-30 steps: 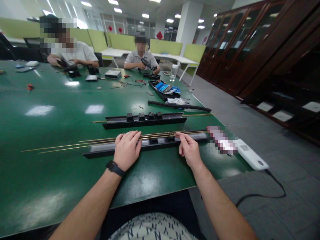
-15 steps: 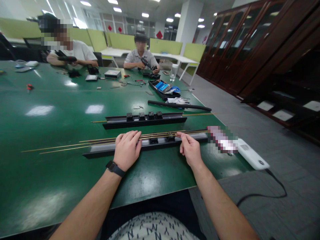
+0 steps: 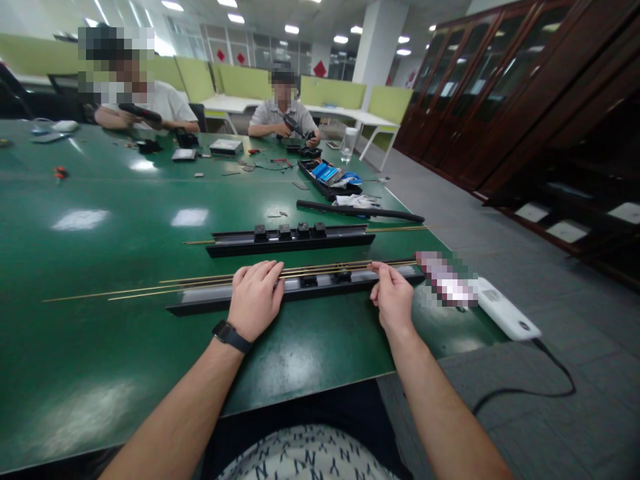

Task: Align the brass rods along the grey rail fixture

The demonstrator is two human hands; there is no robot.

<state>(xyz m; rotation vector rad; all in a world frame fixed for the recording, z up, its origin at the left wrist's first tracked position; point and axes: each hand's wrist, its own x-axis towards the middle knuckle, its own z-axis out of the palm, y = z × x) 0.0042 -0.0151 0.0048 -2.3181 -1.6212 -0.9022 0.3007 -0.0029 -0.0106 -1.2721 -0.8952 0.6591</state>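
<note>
A long black track rail (image 3: 320, 289) lies across the green table (image 3: 125, 240) in front of me, with small black blocks set in it. Thin brass rods (image 3: 150, 289) run along its top and stick out far to the left. My left hand (image 3: 256, 298), a watch on its wrist, lies flat on the rail and rods with fingers stretched out. My right hand (image 3: 393, 298) pinches a brass rod near the rail's right end. A second black rail (image 3: 290, 239) with several black blocks and its own brass rod lies just behind.
A white power strip (image 3: 505, 315) with a black cable hangs off the table's right corner. Farther back lie a black bar (image 3: 360, 212), a tray of parts (image 3: 327, 179) and a water bottle (image 3: 347, 145). Two people work with tools at the far end. Dark wood cabinets line the right wall.
My right hand has slid to the right along the rail, drawing a brass rod with it; that rod's left end has moved right. My left hand stays put.
</note>
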